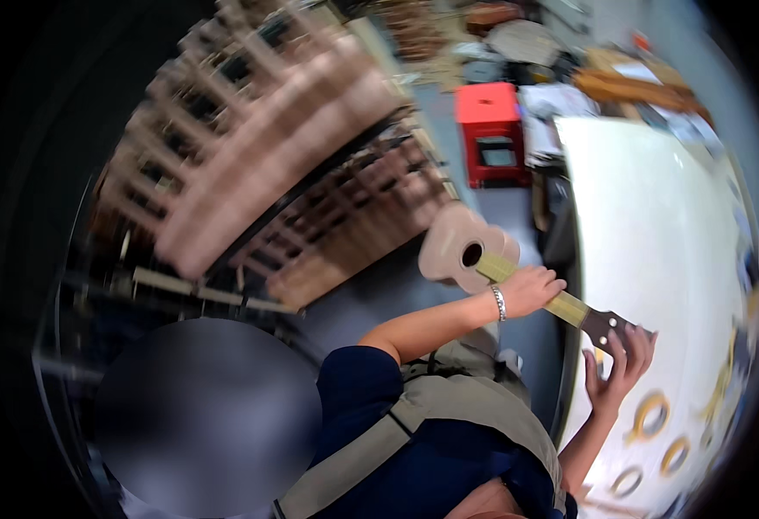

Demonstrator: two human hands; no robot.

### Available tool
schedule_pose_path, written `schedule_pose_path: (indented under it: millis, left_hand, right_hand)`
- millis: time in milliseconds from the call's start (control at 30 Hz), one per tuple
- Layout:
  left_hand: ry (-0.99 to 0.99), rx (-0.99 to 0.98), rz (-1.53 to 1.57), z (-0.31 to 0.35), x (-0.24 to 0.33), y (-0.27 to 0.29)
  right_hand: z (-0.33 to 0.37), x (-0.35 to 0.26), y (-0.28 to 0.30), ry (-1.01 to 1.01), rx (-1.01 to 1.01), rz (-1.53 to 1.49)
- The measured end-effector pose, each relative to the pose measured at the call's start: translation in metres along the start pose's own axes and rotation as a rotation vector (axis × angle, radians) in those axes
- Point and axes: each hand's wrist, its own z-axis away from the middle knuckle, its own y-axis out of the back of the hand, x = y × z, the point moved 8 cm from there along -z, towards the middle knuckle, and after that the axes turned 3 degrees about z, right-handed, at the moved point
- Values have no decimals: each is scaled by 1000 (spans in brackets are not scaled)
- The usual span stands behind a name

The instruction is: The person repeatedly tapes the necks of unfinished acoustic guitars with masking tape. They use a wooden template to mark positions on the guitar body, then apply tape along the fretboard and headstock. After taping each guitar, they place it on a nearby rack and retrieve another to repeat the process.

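Observation:
A pale pinkish wooden ukulele (445, 246) with a round dark soundhole lies slantwise in front of me. Its yellowish taped neck (567, 306) runs down to the right, ending in a dark headstock (603, 326) with light round pegs. My left hand (531, 291), a bracelet at its wrist, is closed around the neck near the body. At the headstock is my right hand (617, 370), its fingers spread and thumb apart. Its fingertips overlap the headstock's end; whether they touch it I cannot tell.
On the right stands a white table (648, 233) with several tape rolls (650, 415). A red stool (492, 134) is beyond the ukulele. To the left, a rack (284, 156) holds many blurred wooden parts. A grey round shape (211, 415) fills the lower left.

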Motion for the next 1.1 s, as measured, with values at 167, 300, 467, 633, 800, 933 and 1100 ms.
schedule_pose_path:
  millis: [167,300,467,633,800,933,1100]
  left_hand:
    - [798,198,154,187,-100,70]
    - [1196,681,-133,377,-108,170]
    - [1374,830,-627,560,-60,279]
    - [1279,1528,-500,705,-25,359]
    - [1163,1957,-720,799,-17,442]
    - [966,2030,-792,837,-23,523]
    - [838,1881,-907,862,-59,602]
  right_hand:
    - [0,-65,-54,-23,16,-455]
    - [9,-119,-108,-95,-174,-597]
    - [7,-207,-179,20,-404,-715]
    - [-9,-338,-253,202,-521,-775]
    - [-16,-489,-296,331,-680,-841]
    - [3,-575,-313,519,-828,-923]
    - [18,-607,-360,629,-977,-851]
